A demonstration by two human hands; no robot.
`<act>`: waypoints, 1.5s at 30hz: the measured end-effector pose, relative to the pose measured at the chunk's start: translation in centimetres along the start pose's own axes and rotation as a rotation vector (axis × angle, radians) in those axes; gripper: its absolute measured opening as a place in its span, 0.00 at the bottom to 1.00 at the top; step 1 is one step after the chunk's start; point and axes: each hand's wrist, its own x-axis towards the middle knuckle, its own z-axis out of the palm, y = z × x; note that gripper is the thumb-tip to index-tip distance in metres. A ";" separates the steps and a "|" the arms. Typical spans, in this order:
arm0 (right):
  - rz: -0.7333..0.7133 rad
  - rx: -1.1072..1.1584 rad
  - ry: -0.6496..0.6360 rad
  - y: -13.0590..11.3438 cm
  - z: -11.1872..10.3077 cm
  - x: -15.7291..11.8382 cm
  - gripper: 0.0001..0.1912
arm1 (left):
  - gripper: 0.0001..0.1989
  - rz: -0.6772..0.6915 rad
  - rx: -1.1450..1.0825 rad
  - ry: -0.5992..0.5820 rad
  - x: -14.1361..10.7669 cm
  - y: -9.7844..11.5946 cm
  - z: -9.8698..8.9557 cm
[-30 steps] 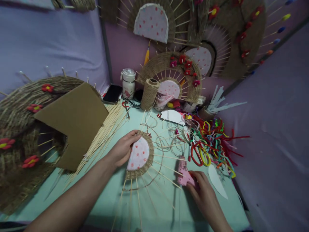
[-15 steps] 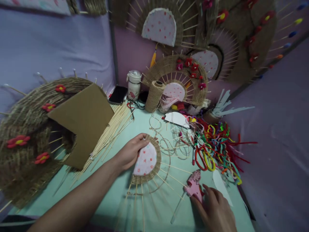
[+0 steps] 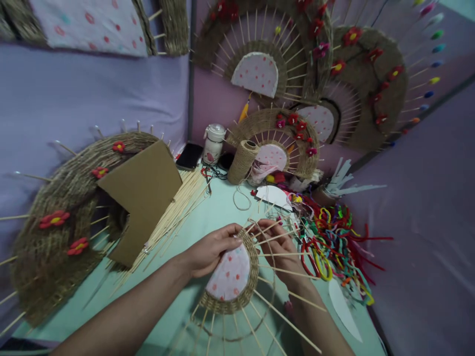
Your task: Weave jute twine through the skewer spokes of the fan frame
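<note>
A half-round woven fan (image 3: 232, 274) with a white, red-dotted cloth centre and a jute rim is held tilted above the table. My left hand (image 3: 213, 249) is closed on its upper left edge, thumb on the front. Thin bamboo sticks (image 3: 285, 321) fan out from the rim, with a loose strand of jute twine (image 3: 273, 284) curving across them. At the upper rim, behind the sticks, my right hand (image 3: 278, 247) is closed, its fingertips pinching the twine. Its fingers are partly covered by sticks. A small pink piece (image 3: 287, 307) lies mostly hidden by my right forearm.
Scissors (image 3: 321, 259) and a heap of coloured pipe cleaners (image 3: 343, 237) lie right. A twine spool (image 3: 243, 162), lidded bottle (image 3: 214, 143) and phone (image 3: 189, 156) stand or lie behind. Left are a bundle of sticks (image 3: 174, 212), cut cardboard (image 3: 148, 183) and a large woven piece (image 3: 55, 237).
My right hand has left the pink piece at the lower right and moved up to the fan's upper rim. The view has shifted, and my left hand still grips the fan.
</note>
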 end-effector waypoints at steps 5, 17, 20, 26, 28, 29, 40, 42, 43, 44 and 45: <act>-0.021 0.009 0.071 0.4 0.0 0.2 0.13 | 0.09 -0.016 -0.003 0.012 0.1 -0.1 -0.3; -0.020 -0.069 0.189 0.4 -0.4 0.5 0.09 | 0.09 -0.022 0.006 -0.004 0.2 -0.2 -0.3; -0.008 -0.053 0.187 -0.1 -0.2 0.7 0.10 | 0.11 -0.023 0.010 0.000 0.2 -0.3 -0.3; 0.027 -0.072 0.148 -0.1 -0.4 0.8 0.09 | 0.20 -0.014 0.019 -0.011 0.1 -0.2 -0.1; 0.004 -0.097 0.144 0.2 -0.7 0.7 0.09 | 0.24 -0.010 0.007 -0.011 0.1 -0.1 -0.1; -0.008 -0.107 0.143 0.4 -0.8 0.6 0.09 | 0.26 -0.008 0.000 -0.012 0.1 -0.2 -0.1; -0.036 -0.109 0.163 1.0 -1.1 0.0 0.08 | 0.27 0.004 -0.014 -0.011 0.2 -0.1 -0.4; -0.052 -0.138 0.176 1.2 -1.4 -0.1 0.07 | 0.26 0.022 -0.009 0.006 0.2 0.0 -0.5; -0.056 -0.151 0.178 1.3 -1.6 -0.2 0.06 | 0.25 0.028 -0.002 0.012 0.2 0.0 -0.5; -0.059 -0.163 0.176 1.4 -1.8 -0.3 0.06 | 0.25 0.034 0.007 0.017 0.2 0.0 -0.6; -0.058 -0.175 0.171 1.4 -2.0 -0.4 0.06 | 0.25 0.037 0.016 0.023 0.2 0.0 -0.6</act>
